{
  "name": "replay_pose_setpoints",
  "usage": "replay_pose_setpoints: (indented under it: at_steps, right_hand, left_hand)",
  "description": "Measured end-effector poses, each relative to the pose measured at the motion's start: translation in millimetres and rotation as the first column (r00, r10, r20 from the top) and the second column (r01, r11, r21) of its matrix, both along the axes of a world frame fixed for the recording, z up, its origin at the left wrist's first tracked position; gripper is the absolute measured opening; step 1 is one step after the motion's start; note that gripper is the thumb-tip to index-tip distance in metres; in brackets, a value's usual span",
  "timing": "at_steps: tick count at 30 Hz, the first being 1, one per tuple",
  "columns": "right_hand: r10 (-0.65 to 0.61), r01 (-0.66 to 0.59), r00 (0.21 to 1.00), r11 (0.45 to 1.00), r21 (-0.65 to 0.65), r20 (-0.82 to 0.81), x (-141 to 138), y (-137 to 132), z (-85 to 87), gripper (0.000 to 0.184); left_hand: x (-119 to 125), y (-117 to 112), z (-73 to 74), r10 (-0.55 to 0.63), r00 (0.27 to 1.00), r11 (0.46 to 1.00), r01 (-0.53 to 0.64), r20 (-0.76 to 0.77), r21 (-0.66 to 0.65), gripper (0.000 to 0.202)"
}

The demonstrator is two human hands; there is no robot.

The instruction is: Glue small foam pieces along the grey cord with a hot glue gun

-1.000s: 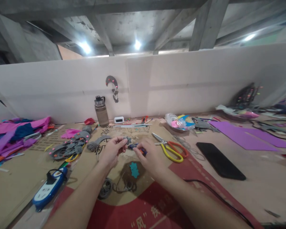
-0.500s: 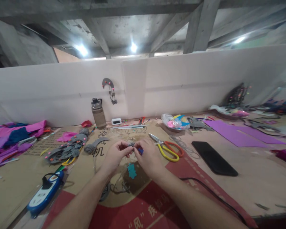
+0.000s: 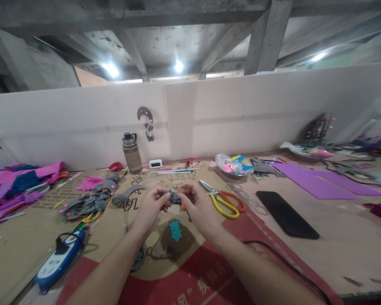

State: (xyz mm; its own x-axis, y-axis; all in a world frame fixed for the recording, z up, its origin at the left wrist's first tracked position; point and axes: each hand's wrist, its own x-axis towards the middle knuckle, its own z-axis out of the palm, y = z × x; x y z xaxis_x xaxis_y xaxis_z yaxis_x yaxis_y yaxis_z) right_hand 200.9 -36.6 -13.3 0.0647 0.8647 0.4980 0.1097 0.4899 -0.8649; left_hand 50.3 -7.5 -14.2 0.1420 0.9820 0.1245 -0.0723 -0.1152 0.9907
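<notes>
Over the middle of the cardboard, my left hand (image 3: 153, 208) pinches a small grey felt piece (image 3: 174, 196) between thumb and fingers. Close on its other side is my right hand (image 3: 199, 206), its fingers curled and the thumb near the piece's right end. A bit of orange shows under that thumb; what it belongs to is hidden. Below both hands lies a teal cut-out shape (image 3: 175, 231). Scissors (image 3: 224, 202) with yellow and orange handles rest just right of my right hand. A grey felt crescent (image 3: 127, 196) lies left of my left hand.
A black phone (image 3: 285, 214) and purple sheets (image 3: 314, 180) lie to the right. At left are a blue-and-white power strip (image 3: 59, 260), decorated grey felt pieces (image 3: 85, 203) and coloured scraps (image 3: 22, 182). A bottle (image 3: 132, 154) stands by the partition. A black cable (image 3: 282, 258) crosses the front right.
My right hand's fingers have drawn slightly apart from the grey felt piece, so more of it shows. The blue item seen at those fingers is less visible, and an orange bit shows.
</notes>
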Motion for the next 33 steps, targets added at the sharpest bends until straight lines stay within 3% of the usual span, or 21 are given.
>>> replay_pose_setpoints:
  at_steps: [5,12,16,19,25,29,33]
  right_hand:
    - [-0.045,0.048,0.994,0.998,-0.031,0.104,8,3,0.9,0.019]
    - [-0.044,0.046,0.999,0.994,-0.104,0.024,12,7,0.8,0.023]
    - [0.097,-0.094,0.995,0.992,-0.085,0.036,11,2,6.4,0.025]
    - [0.231,-0.229,0.953,0.973,-0.035,0.195,7,-4,8.4,0.029]
    - [0.003,-0.040,0.948,0.993,0.111,0.319,3,-5,3.7,0.007]
    - [-0.109,0.069,0.941,0.989,0.133,0.320,5,0,0.0,0.006]
    - [-0.163,0.135,0.937,0.985,0.109,0.308,6,1,-2.3,0.007]
  left_hand:
    - [5,-4,3.7,-0.018,0.999,0.998,0.020,-0.033,0.058,0.024]
    - [4,-5,3.7,-0.018,0.996,0.998,0.023,-0.082,0.065,0.021]
    - [1,-2,2.5,-0.025,0.999,0.997,0.026,-0.023,0.069,0.023]
    - [0,2,1.2,-0.011,0.999,0.999,0.010,0.041,0.044,0.025]
    - [0,1,0.8,-0.087,0.996,0.995,0.085,0.030,0.052,0.023]
    - [4,-5,4.0,-0.125,0.991,0.989,0.129,-0.054,0.077,0.022]
    - [8,-10,7.8,-0.084,0.993,0.992,0.091,-0.086,0.082,0.018]
